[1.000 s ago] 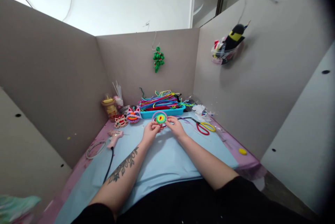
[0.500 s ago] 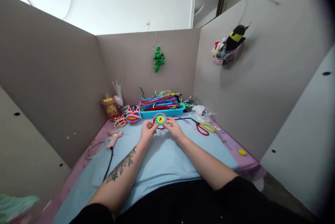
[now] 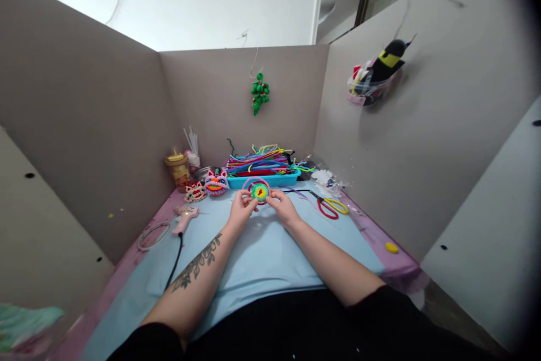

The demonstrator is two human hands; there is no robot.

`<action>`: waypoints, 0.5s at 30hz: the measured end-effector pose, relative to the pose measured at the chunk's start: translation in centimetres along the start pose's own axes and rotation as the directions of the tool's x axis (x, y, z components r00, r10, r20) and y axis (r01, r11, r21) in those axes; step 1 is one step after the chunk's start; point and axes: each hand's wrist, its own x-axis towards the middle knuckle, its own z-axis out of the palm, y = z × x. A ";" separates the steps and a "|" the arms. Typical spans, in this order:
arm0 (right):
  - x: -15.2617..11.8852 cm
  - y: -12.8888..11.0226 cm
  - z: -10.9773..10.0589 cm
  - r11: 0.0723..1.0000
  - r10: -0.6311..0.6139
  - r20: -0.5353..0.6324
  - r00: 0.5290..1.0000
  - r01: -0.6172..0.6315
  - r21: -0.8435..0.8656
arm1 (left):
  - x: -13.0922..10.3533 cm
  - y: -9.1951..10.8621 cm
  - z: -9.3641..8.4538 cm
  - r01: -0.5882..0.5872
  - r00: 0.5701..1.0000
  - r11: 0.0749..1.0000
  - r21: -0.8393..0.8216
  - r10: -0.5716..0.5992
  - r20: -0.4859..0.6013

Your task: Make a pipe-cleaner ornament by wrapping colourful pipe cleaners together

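Between my two hands, above the blue mat (image 3: 270, 254), is a small round pipe-cleaner disc (image 3: 260, 192) with a red centre and yellow and green rings. A loop of pink and red pipe cleaner (image 3: 249, 182) curves around its upper left side. My left hand (image 3: 242, 206) pinches the left edge of the disc. My right hand (image 3: 282, 206) pinches its right edge, fingers closed. How the loop joins the disc cannot be made out.
Behind the hands stands a blue tray (image 3: 264, 182) of colourful pipe cleaners. Red-and-yellow scissors (image 3: 328, 207) lie right; a pink glue gun (image 3: 185, 219) lies left beside two lion-head pieces (image 3: 216, 182). A yellow disc (image 3: 391, 247) rests near the right edge.
The pink loop stands out further to the upper left of the disc than before. Both hands stay pinched at the disc's edges; the view has shifted slightly.
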 end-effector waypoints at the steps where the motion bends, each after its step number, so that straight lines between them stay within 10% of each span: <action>1: -0.1 -0.1 0.0 1.000 0.011 -0.003 1.000 -0.011 -0.010 | 0.0 -0.1 0.0 0.011 1.000 1.000 0.001 -0.011 0.004; 15: 0.2 -1.0 -0.4 1.000 0.008 -0.023 1.000 -0.008 -0.022 | 0.3 -0.8 -0.2 0.040 0.999 0.999 -0.006 -0.040 0.022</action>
